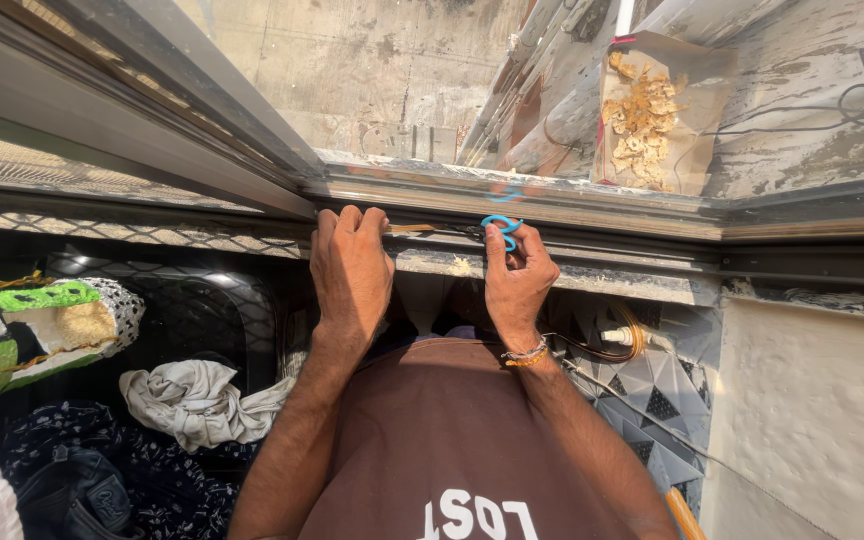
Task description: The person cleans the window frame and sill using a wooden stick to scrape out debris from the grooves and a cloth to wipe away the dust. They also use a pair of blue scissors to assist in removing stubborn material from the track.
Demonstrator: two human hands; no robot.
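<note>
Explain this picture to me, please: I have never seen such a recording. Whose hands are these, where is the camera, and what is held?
One camera sits on a person's head and looks down, so both hands are that person's own. The right hand holds scissors with blue handles, fingers through the loops. The left hand rests beside it, fingertips on the metal window track, seemingly steadying a thin strip at the blades. Below left lie a crumpled pale cloth and a green and white cushion. Beyond the track sits a bag of dry flakes.

A home's window ledge (512, 190): metal frame, crumpled laundry (192, 400) below.
</note>
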